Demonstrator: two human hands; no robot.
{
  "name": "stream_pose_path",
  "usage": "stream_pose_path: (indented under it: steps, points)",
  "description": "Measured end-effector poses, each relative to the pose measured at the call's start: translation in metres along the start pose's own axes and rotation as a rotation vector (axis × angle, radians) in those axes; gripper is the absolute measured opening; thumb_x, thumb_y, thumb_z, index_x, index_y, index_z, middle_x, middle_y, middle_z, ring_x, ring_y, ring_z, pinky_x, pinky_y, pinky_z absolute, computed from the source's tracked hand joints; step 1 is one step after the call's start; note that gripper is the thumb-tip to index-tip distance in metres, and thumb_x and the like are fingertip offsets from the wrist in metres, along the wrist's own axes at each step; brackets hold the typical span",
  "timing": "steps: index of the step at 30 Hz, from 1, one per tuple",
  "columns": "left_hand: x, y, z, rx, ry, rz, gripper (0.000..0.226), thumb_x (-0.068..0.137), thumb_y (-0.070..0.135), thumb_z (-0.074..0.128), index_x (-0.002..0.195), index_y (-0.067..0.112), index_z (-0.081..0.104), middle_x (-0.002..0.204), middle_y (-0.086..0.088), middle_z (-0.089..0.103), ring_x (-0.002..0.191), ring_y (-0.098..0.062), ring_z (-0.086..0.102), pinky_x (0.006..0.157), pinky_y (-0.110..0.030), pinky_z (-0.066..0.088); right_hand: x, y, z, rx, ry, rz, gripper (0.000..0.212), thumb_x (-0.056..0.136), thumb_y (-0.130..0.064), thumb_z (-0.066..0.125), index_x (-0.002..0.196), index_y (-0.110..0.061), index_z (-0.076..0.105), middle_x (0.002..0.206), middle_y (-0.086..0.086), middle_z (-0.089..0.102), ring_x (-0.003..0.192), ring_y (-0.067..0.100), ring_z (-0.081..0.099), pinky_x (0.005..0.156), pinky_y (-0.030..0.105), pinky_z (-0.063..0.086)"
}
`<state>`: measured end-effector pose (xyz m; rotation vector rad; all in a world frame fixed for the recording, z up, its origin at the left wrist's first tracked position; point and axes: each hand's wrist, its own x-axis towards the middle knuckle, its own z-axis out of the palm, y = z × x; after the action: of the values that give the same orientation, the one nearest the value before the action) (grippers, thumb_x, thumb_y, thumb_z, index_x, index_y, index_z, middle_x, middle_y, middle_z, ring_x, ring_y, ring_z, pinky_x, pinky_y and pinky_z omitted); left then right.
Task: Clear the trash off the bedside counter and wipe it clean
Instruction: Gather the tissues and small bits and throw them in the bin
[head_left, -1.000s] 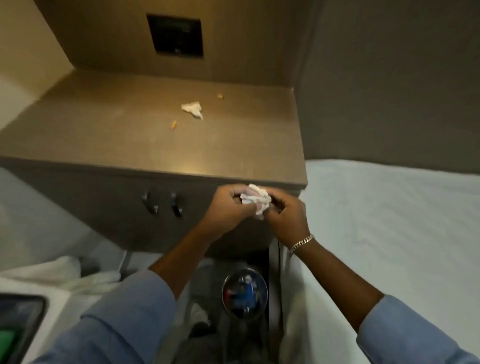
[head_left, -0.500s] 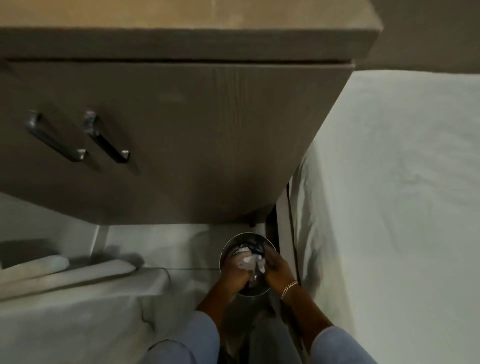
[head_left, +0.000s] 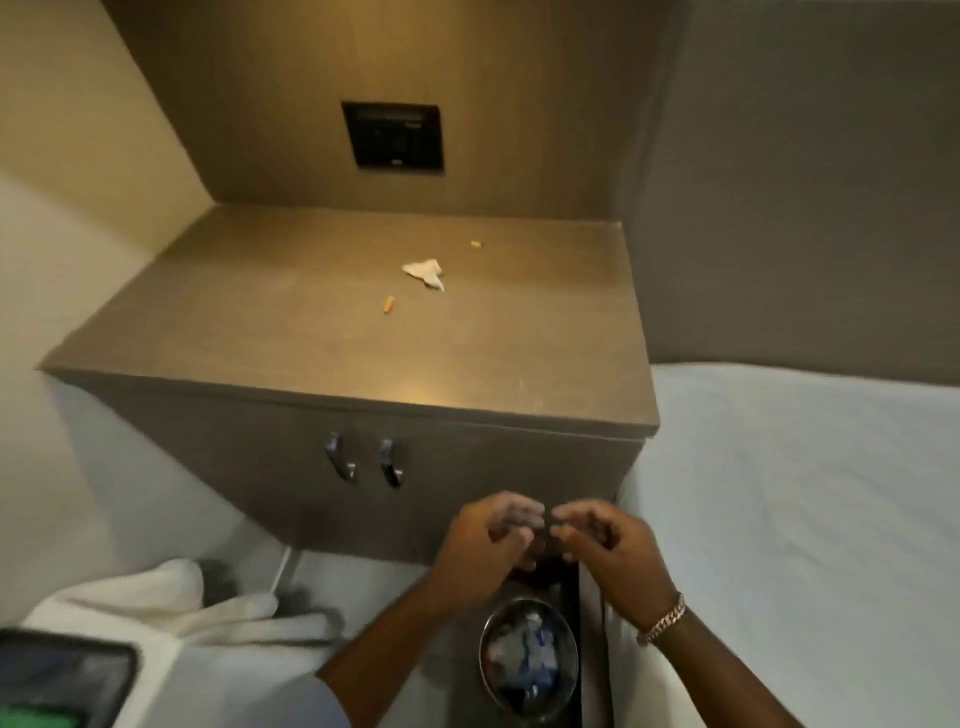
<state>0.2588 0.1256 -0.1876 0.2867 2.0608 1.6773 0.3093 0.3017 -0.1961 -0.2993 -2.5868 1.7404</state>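
Note:
The brown bedside counter (head_left: 291, 332) carries a crumpled white tissue (head_left: 425, 272) near its middle and two small orange scraps, one (head_left: 388, 304) in front of the tissue and one (head_left: 475, 243) behind it. Below the counter's front, a round metal trash bin (head_left: 529, 659) on the floor holds crumpled paper. My left hand (head_left: 491, 538) and my right hand (head_left: 605, 540) hover side by side above the bin, in front of the cabinet door. Both hold nothing, with fingers loosely curled and apart.
Two metal handles (head_left: 363, 460) stick out of the cabinet front. A white bed (head_left: 810, 519) runs along the right. Folded white towels (head_left: 171, 597) lie at the lower left beside a dark tray (head_left: 62, 675). A black panel (head_left: 393, 135) is set in the back wall.
The wad of tissue my hands carried went down into the bin. My hands have come back up with nothing in them, and my view has lifted to the counter.

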Motion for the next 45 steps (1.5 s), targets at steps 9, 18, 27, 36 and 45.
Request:
stream_pose_path:
  steps: [9, 18, 27, 36, 45]
  points:
    - [0.136, 0.117, -0.148, 0.499, 0.600, 0.112, 0.029, 0.083, 0.004, 0.056, 0.108, 0.014, 0.065, 0.109, -0.014, 0.066, 0.094, -0.030, 0.065, 0.083, -0.039, 0.057, 0.198, -0.149, 0.011, -0.167, 0.205, -0.294, 0.018, 0.079, 0.000, 0.063, 0.088, -0.010, 0.075, 0.091, 0.007, 0.075, 0.084, 0.021, 0.068, 0.080, 0.027, 0.050]
    - [0.228, 0.094, -0.207, 1.146, 0.424, -0.135, 0.024, 0.085, 0.015, 0.065, 0.108, 0.010, 0.066, 0.114, -0.012, 0.066, 0.107, -0.028, 0.062, 0.091, -0.035, 0.052, 0.406, -0.163, 0.065, -0.733, 0.019, 0.029, 0.056, 0.082, 0.002, 0.059, 0.134, -0.016, 0.051, 0.139, 0.015, 0.050, 0.125, 0.034, 0.051, 0.103, 0.040, 0.048]
    - [0.265, 0.118, -0.199, 1.121, 0.282, 0.126, 0.047, 0.085, 0.016, 0.067, 0.130, 0.014, 0.051, 0.122, -0.012, 0.060, 0.114, -0.028, 0.056, 0.094, -0.037, 0.050, 0.385, -0.168, 0.071, -1.026, 0.001, -0.101, 0.023, 0.080, -0.004, 0.060, 0.099, -0.009, 0.071, 0.107, 0.016, 0.069, 0.099, 0.033, 0.065, 0.083, 0.034, 0.054]
    - [0.228, 0.109, -0.156, 0.823, 0.402, 0.084, 0.023, 0.079, 0.022, 0.065, 0.097, 0.007, 0.068, 0.099, -0.018, 0.070, 0.095, -0.035, 0.065, 0.079, -0.036, 0.052, 0.293, -0.137, 0.039, -0.506, 0.101, -0.030, 0.015, 0.075, -0.009, 0.063, 0.078, -0.012, 0.077, 0.086, 0.008, 0.078, 0.087, 0.020, 0.070, 0.083, 0.024, 0.051]
    - [0.057, 0.052, -0.044, -0.696, 0.194, -0.023, 0.025, 0.088, -0.008, 0.047, 0.086, 0.003, 0.069, 0.067, -0.009, 0.069, 0.054, -0.016, 0.061, 0.048, -0.024, 0.051, 0.098, -0.080, 0.002, 0.526, 0.047, 0.123, 0.013, 0.076, 0.003, 0.071, 0.080, -0.008, 0.076, 0.068, 0.001, 0.077, 0.067, 0.015, 0.072, 0.062, 0.021, 0.060]
